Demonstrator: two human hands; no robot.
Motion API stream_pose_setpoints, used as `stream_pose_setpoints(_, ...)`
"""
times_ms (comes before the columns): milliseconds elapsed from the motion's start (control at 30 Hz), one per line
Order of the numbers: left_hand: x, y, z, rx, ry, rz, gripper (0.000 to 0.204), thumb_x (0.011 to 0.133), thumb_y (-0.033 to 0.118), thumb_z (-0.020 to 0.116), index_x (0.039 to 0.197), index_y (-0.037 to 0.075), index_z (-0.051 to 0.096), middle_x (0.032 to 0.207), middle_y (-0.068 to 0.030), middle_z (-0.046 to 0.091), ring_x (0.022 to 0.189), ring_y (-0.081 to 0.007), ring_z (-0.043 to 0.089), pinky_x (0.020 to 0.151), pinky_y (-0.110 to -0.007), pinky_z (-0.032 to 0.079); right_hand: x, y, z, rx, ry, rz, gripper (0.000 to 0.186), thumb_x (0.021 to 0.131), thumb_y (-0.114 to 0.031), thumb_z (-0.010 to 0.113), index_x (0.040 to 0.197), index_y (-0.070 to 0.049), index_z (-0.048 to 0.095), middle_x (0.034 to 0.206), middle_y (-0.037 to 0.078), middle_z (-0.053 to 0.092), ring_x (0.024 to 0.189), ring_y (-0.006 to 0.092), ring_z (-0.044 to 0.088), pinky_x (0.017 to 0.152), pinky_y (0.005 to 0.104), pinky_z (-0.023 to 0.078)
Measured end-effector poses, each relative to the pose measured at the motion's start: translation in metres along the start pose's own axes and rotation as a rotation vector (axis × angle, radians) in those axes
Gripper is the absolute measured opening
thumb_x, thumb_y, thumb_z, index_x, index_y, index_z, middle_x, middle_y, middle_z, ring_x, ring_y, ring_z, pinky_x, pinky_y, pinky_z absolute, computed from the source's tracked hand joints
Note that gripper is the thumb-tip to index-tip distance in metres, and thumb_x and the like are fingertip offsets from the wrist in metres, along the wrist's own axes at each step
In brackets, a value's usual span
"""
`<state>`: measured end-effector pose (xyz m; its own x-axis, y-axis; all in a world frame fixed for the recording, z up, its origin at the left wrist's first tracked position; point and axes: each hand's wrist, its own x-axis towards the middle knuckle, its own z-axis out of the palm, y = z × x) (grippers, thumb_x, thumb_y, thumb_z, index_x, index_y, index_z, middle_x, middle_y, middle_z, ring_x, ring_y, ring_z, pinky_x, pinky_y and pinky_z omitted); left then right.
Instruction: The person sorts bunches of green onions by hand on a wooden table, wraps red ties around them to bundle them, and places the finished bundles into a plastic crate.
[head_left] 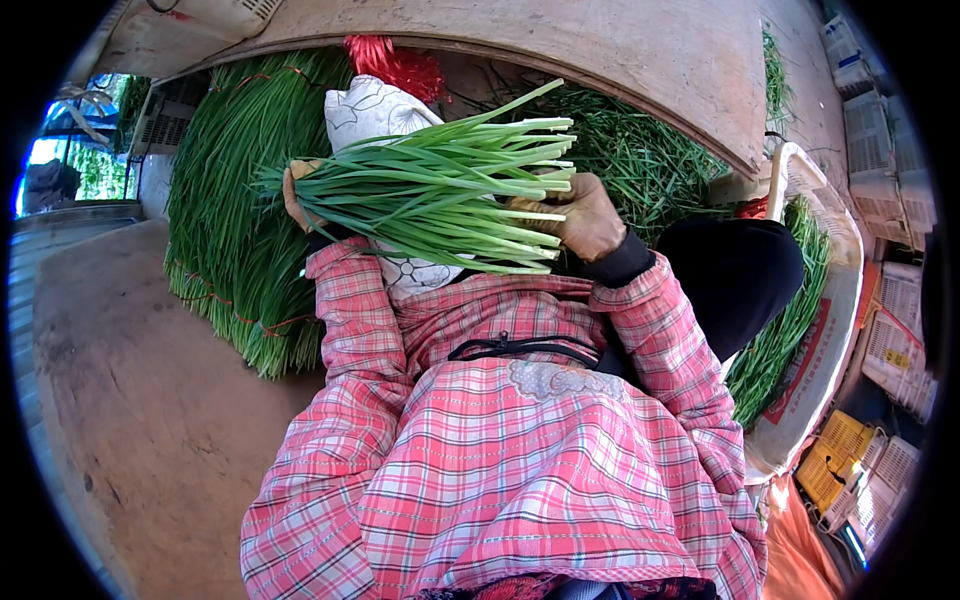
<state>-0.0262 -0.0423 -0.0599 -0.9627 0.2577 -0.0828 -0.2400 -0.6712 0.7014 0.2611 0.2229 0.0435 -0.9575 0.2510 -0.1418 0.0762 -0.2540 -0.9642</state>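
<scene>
A loose bunch of garlic chives (440, 190) lies sideways across my lap, green leaf tips to the left and pale cut stalks to the right. Round the leafy end curls my left hand (302, 197), its fingers partly covered by the leaves. My right hand (585, 218) is closed at the pale stalk ends, with a few stalks at its fingers and others fanning out above and below. Under the bunch, a white patterned cloth (375, 108) covers part of my lap.
Tied bundles of chives (235, 190) are stacked at my left on a brown board (130, 380). Red ties (395, 68) lie ahead, beside loose green leaves (640, 150). A wooden board (600, 50) spans the far side. At right stands a white basket (848, 250) holding greens, with crates (885, 150) beyond.
</scene>
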Motion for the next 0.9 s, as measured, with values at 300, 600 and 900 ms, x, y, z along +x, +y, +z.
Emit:
stream_pose_setpoints(300,-0.013,0.004,0.026,-0.121,-0.350,-0.037,0.034,0.091,0.029,0.033,0.062,0.012,0.033,0.057,-0.0005,0.036,0.056,-0.0146,0.035,0.055,-0.032,0.032,-0.033,-0.009,-0.071,-0.291,0.450,-0.005,0.011,0.081,-0.007,0.065,0.087,0.002,0.067,0.076,0.005,0.065,0.067,0.0077,0.056,0.063,0.0193,0.045)
stream_pose_setpoints(600,-0.005,0.001,0.018,-0.038,-0.330,-0.002,0.034,0.091,0.029,0.034,0.062,0.012,0.031,0.058,0.0003,0.034,0.055,-0.0141,0.035,0.055,-0.032,0.032,-0.052,0.007,-0.123,-0.810,0.462,-0.038,0.014,0.075,-0.013,0.068,0.085,-0.003,0.068,0.082,0.010,0.064,0.075,0.0177,0.061,0.068,0.0286,0.048)
stream_pose_setpoints(900,-0.018,-0.002,0.046,0.018,0.160,-0.013,0.034,0.091,0.033,0.036,0.066,0.011,0.041,0.066,-0.0037,0.046,0.060,-0.0179,0.043,0.062,-0.035,0.040,0.008,-0.010,-0.015,-0.111,-0.151,0.028,0.032,0.079,-0.019,0.069,0.104,0.000,0.063,0.100,0.008,0.066,0.090,0.0130,0.059,0.080,0.0282,0.047)
